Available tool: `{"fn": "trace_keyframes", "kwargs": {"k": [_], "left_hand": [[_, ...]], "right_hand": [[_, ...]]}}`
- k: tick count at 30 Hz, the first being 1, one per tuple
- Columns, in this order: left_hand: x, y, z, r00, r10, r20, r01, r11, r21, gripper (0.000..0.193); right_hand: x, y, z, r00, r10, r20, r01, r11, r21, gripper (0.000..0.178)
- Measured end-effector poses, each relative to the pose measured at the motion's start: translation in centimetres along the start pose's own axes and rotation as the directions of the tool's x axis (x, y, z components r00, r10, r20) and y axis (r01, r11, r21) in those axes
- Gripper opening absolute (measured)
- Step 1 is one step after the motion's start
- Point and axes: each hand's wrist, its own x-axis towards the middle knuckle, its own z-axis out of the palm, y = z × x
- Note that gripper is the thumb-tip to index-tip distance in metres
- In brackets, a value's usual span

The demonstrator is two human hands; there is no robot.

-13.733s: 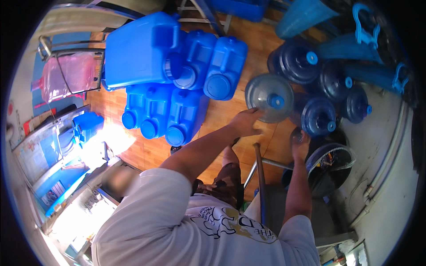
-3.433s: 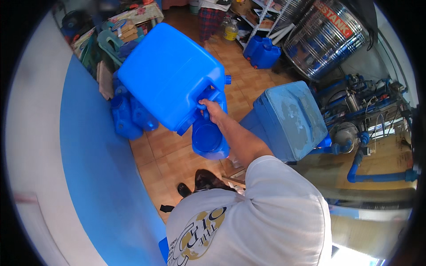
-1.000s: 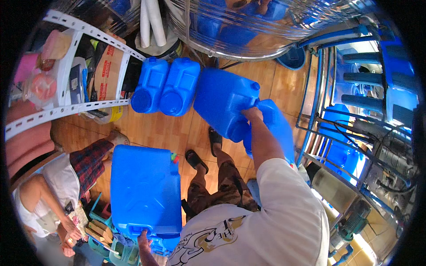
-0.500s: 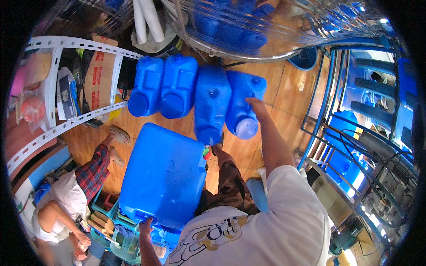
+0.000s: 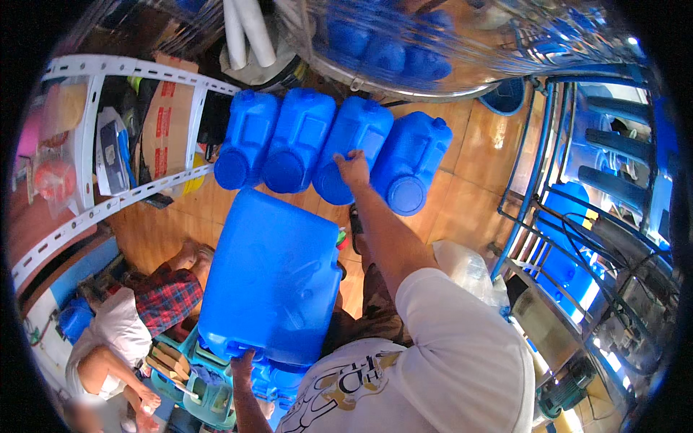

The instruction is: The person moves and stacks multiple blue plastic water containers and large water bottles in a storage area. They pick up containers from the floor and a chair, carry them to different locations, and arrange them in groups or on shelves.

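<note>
Four-sided blue plastic water jugs stand in a row on the floor: a leftmost jug (image 5: 245,133), a second jug (image 5: 297,137), a third jug (image 5: 367,126) and a rightmost jug (image 5: 415,162). Each has a round cap low on its near side. Over the third jug is my right hand (image 5: 352,169), fingers apart, seemingly touching it near the cap. A bigger-looking blue jug (image 5: 271,281) lies close to my body on the left. My left hand (image 5: 243,366) is closed round the handle at its near end.
A white slotted metal shelf (image 5: 144,184) stands left. Below it a person in plaid shorts (image 5: 170,299) sits by green crates (image 5: 209,397). Blue metal racks (image 5: 530,191) line the right. Plastic-wrapped material (image 5: 404,36) and a dark blue bucket (image 5: 503,97) are at the back.
My right hand has moved left from the rightmost jug to the third. Those two jugs have tilted and now line up with the others. The seated person's legs have shifted right.
</note>
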Motion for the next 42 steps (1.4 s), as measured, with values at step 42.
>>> {"fn": "trace_keyframes", "kwargs": {"k": [42], "left_hand": [[-1.9, 57.0, 3.1, 0.347, 0.937, 0.022, -0.937, 0.348, -0.034, 0.029]], "right_hand": [[-32.2, -8.0, -45.2, 0.920, -0.022, -0.392, 0.041, 0.998, 0.042, 0.039]]}}
